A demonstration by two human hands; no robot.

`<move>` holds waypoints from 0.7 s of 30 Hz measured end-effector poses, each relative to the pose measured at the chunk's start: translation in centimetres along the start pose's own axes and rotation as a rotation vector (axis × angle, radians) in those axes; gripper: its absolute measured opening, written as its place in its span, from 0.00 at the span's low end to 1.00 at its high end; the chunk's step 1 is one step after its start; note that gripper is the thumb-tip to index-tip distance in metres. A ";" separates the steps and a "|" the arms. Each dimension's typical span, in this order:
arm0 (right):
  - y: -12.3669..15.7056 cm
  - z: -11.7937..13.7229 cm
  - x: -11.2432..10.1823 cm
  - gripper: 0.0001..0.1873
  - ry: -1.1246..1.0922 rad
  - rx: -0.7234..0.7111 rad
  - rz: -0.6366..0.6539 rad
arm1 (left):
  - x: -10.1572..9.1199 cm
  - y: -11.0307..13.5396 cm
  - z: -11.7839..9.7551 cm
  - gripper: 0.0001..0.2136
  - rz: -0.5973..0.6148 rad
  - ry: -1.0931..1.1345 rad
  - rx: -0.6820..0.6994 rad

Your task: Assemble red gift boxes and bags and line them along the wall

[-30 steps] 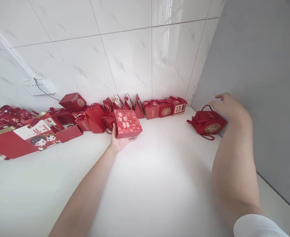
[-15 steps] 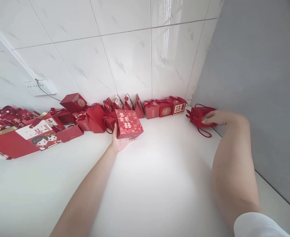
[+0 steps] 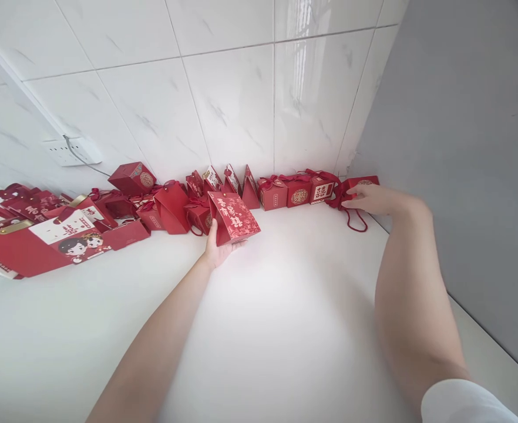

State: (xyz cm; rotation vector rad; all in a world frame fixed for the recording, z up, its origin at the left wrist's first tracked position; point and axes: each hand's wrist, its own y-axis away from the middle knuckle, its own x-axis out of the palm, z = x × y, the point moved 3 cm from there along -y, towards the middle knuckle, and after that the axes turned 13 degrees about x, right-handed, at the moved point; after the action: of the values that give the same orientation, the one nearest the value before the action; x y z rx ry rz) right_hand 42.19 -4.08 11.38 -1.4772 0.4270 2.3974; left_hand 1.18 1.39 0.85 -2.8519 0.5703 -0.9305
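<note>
My left hand [image 3: 218, 254] holds a red gift box [image 3: 238, 218] with pale lettering and a floral pattern, thumb on its left side and fingers beneath. The box tilts, and a dark opening shows on its left. At the right end of the row, my right hand [image 3: 371, 198] grips a red gift bag [image 3: 356, 181] with cord loops, one loop lying on the white surface. Part of this bag is hidden behind the fingers. Just left of it stand a box with a white label [image 3: 321, 192], a box with a gold emblem [image 3: 298, 197] and a ribboned box [image 3: 273, 197].
Several small triangular boxes [image 3: 249, 191] line the tiled wall [image 3: 228, 106]. Far left, a heap of red boxes and bags includes a large bag with cartoon faces [image 3: 30, 249]. A socket [image 3: 71, 151] with a cable sits above it. A grey panel [image 3: 470, 147] bounds the right side.
My right hand has moved the corded bag left and back, close against the end of the row. The box in my left hand has turned slightly, showing more of its opening.
</note>
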 end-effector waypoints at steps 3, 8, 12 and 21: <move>0.7 2.9 0.8 0.24 -0.077 -0.021 -0.023 | -0.2 -0.1 0.4 0.29 -0.035 -0.072 0.079; 2.4 10.5 6.5 0.45 -0.445 -0.375 0.216 | -0.5 -0.6 1.1 0.31 0.027 -0.308 0.219; 4.2 14.4 14.4 0.60 -0.593 -0.559 0.819 | -0.1 -0.6 1.0 0.35 0.159 -0.655 0.403; 2.7 13.9 19.7 0.31 -1.118 -0.566 0.774 | -0.1 -0.6 1.0 0.43 0.459 -1.011 0.386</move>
State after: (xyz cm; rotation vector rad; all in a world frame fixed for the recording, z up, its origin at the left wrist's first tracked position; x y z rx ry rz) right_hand 21.32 0.79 -0.08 0.2207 0.0058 3.6250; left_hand 1.86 1.96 0.09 -2.2497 0.7243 0.4303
